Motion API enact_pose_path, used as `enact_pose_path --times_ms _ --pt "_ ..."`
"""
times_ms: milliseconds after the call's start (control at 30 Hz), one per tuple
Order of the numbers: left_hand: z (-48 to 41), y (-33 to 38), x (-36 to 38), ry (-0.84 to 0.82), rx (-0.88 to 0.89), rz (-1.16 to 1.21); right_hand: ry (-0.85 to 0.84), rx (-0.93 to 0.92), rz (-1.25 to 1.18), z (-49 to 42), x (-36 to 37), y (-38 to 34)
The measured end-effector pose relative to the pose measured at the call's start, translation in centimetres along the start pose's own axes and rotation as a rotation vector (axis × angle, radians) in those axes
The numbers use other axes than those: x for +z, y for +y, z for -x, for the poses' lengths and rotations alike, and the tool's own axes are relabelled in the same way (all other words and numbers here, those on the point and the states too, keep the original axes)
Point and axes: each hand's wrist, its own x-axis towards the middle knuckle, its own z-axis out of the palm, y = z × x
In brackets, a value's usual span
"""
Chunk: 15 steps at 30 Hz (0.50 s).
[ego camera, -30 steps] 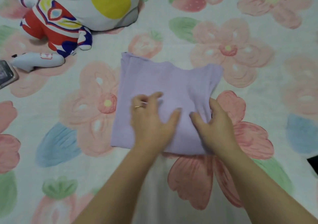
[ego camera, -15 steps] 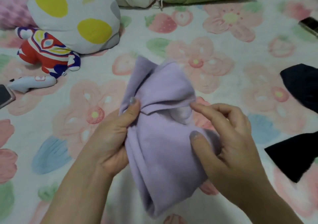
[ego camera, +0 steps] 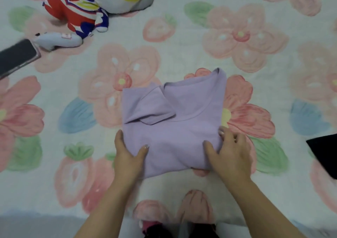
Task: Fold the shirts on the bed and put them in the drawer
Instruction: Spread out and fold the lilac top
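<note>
The folded lilac shirt of soft knit fabric lies near the middle of the flower-printed bed, its neckline toward 1 o'clock and a short sleeve doubled back loosely across its top at 10 o'clock. The left hand grips the shirt's 7 o'clock corner, thumb pressed on top and fingers curled along the side edge. The right hand grips the 4 o'clock edge the same way, thumb on the cloth and fingers bent over the edge, so both sets of fingers are clamped on the fabric. The main risk is that this fold comes undone. The sleeve flap is pinned by nothing, and a lift from the two near corners alone would probably let the far half sag and the sleeve slide out. The knit looks limp, so a quick carry could open the layers, and the uneven 12 o'clock edge suggests they are not squared. No drawer is in view, so the carry may be long enough for this to matter. A crumpled black garment at 3 o'clock probably awaits folding. A dark phone at 9 o'clock and a red, white and blue plush toy at 11 o'clock lie well apart from the shirt and seem unlikely to snag.
</note>
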Motion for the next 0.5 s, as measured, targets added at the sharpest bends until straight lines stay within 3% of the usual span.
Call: enact_pose_path --times_ms 67,167,267,333,400,500 --pt "0.5 -0.2 0.1 0.024 0.018 0.044 -0.119 0.189 -0.104 -0.9 -0.4 0.5" --pt "0.2 -0.8 -2.3 0.001 0.032 0.034 -0.234 0.092 -0.268 -0.3 -1.1 1.4" --pt "1.2 -2.3 -5.0 -0.238 -0.043 0.03 -0.295 -0.001 -0.151 1.7 -2.1 3.2" --pt "2.6 -3.1 -5.1 -0.313 -0.025 -0.234 -0.391 0.038 0.028 3.3 -2.1 4.5" --pt "3.3 -2.5 -4.3 -0.182 0.088 -0.5 -0.329 0.055 0.066 3.5 -1.9 5.0" --pt "1.6 -0.7 -2.3 0.038 0.416 -0.613 -0.125 0.124 -0.275 0.2 -1.7 3.9"
